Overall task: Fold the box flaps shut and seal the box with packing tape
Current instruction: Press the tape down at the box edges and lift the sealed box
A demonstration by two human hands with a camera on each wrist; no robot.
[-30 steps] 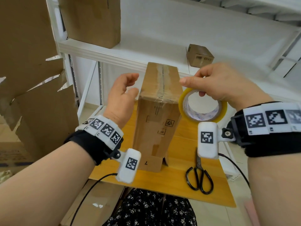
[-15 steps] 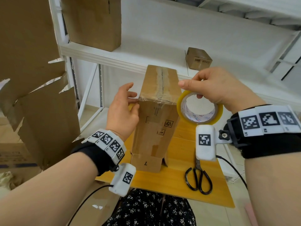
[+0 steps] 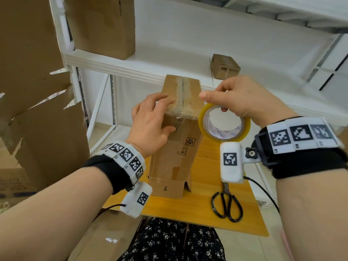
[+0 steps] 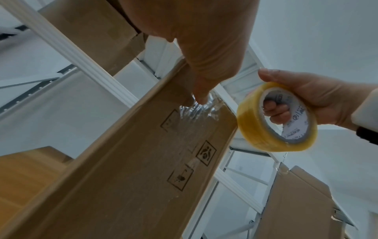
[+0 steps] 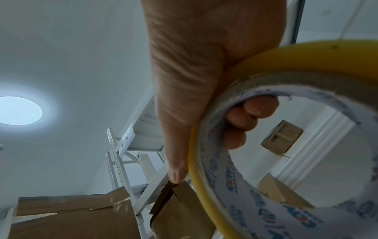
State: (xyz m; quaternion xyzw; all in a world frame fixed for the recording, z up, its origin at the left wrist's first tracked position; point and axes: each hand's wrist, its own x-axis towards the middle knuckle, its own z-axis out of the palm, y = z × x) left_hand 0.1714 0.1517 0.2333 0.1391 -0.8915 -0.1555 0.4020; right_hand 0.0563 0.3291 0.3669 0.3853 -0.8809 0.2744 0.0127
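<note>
Now left hand [image 3: 150,125] fingers flat on crinkled-tape cardboard box [image 3: 175,147], right hand [image 3: 243,98] fingers hooked through glossy tape roll [image 3: 224,125]

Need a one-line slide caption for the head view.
Left hand presses clear tape onto the tall brown cardboard box on the wooden table; right hand holds the yellow packing tape roll.

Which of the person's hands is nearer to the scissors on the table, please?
Right. The right hand holds the tape roll above the scissors; the left hand presses the box, farther left.
</note>
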